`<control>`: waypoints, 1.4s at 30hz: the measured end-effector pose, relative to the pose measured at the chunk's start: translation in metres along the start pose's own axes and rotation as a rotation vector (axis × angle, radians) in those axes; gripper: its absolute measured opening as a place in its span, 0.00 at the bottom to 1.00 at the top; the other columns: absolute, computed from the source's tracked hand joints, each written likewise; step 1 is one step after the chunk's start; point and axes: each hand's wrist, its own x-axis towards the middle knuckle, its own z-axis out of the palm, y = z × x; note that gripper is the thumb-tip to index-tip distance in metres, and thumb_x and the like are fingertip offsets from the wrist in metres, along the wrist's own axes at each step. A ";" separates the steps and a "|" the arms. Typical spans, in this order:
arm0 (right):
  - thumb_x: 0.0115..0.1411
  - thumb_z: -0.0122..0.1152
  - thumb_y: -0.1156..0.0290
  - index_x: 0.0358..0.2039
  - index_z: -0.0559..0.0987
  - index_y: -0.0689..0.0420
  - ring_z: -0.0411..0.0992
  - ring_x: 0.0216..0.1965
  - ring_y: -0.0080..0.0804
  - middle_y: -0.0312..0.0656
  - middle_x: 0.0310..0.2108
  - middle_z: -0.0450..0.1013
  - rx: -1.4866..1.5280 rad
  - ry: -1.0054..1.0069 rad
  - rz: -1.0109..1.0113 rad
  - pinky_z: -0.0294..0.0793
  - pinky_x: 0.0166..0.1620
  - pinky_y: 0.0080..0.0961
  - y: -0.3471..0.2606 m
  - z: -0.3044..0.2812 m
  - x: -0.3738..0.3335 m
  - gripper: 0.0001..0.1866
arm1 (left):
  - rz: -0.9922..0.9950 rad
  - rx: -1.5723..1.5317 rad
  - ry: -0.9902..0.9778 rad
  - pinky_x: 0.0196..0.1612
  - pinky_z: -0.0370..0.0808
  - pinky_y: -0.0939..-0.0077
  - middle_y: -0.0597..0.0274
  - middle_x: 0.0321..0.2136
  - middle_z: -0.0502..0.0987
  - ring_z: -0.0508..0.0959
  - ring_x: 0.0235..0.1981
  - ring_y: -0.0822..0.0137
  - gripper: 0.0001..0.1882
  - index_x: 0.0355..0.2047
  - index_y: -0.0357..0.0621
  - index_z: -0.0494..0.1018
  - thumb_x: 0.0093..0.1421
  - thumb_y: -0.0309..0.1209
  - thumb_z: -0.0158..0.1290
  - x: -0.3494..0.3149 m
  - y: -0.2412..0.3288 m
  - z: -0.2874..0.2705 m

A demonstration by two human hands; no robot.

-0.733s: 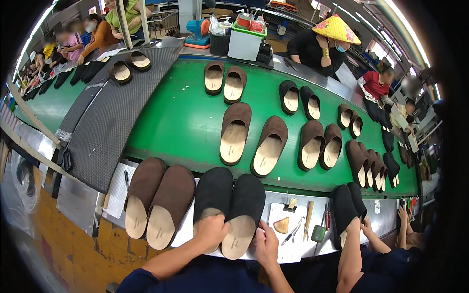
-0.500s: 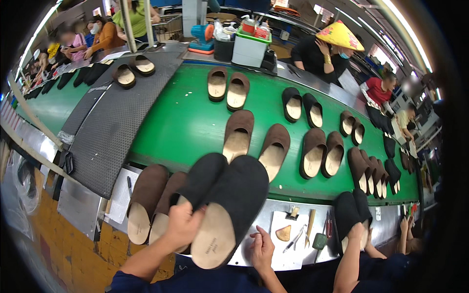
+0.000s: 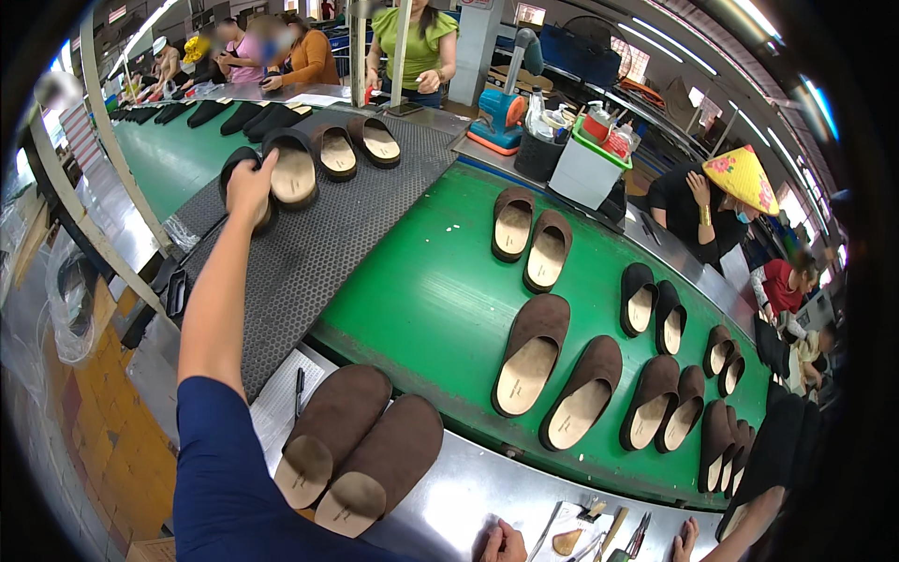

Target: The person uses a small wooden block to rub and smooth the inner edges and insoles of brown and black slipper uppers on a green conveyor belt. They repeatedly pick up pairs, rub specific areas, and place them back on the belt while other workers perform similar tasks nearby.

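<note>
Black slip-on clog with a tan footbed (image 3: 245, 178), the one in hand, is sitting at the far left of the dark grey perforated rubber mat (image 3: 318, 244), just beside its mate, a second black clog (image 3: 292, 169) that is lying sole-down. In the head view, the left hand (image 3: 250, 184) is reaching out at full arm's length, with its fingers curling over the clog's upper and closing on it. Judged from this posture, the clog should be lowered flat, heel toward the person, parallel to its mate, and released only once the sole is resting fully on the mat. The right hand (image 3: 504, 543) is showing only partly at the lower edge, near small hand tools (image 3: 599, 529) on the steel bench; its state cannot be told. Two brown suede clogs (image 3: 361, 450) are lying upside down on the bench, near the green conveyor belt (image 3: 431, 281).
</note>
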 end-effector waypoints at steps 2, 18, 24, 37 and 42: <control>0.67 0.53 0.68 0.44 0.81 0.60 0.76 0.37 0.41 0.49 0.36 0.78 -0.027 0.039 0.046 0.75 0.44 0.33 0.003 0.000 -0.001 0.12 | 0.217 -0.269 -0.026 0.43 0.74 0.65 0.48 0.32 0.82 0.81 0.37 0.55 0.27 0.35 0.36 0.80 0.59 0.53 0.57 -0.003 0.060 0.018; 0.62 0.60 0.72 0.45 0.81 0.58 0.78 0.31 0.43 0.49 0.32 0.78 0.081 0.048 -0.014 0.77 0.36 0.32 0.008 -0.008 0.021 0.12 | 0.488 -0.182 -0.906 0.40 0.74 0.59 0.56 0.38 0.81 0.80 0.40 0.55 0.22 0.38 0.44 0.75 0.57 0.51 0.59 -0.305 0.231 0.297; 0.60 0.60 0.77 0.47 0.80 0.58 0.76 0.29 0.45 0.53 0.29 0.75 0.151 -0.052 0.087 0.76 0.34 0.33 0.000 -0.036 0.014 0.14 | 0.490 -0.024 -0.610 0.52 0.73 0.55 0.50 0.52 0.76 0.76 0.53 0.50 0.24 0.53 0.47 0.75 0.59 0.44 0.55 -0.296 0.255 0.411; 0.65 0.54 0.70 0.42 0.81 0.62 0.77 0.26 0.33 0.47 0.28 0.78 0.161 0.037 0.181 0.76 0.34 0.25 0.013 -0.020 0.003 0.11 | 0.611 -0.412 -0.563 0.45 0.72 0.58 0.43 0.36 0.78 0.78 0.39 0.44 0.14 0.41 0.33 0.77 0.56 0.27 0.52 -0.297 0.228 0.084; 0.70 0.49 0.68 0.64 0.64 0.63 0.76 0.39 0.28 0.47 0.43 0.77 0.615 -0.194 0.172 0.76 0.40 0.23 -0.039 -0.045 0.023 0.24 | 0.698 -0.466 -0.571 0.40 0.72 0.58 0.42 0.31 0.76 0.77 0.36 0.44 0.12 0.37 0.32 0.76 0.51 0.23 0.54 -0.377 0.162 -0.068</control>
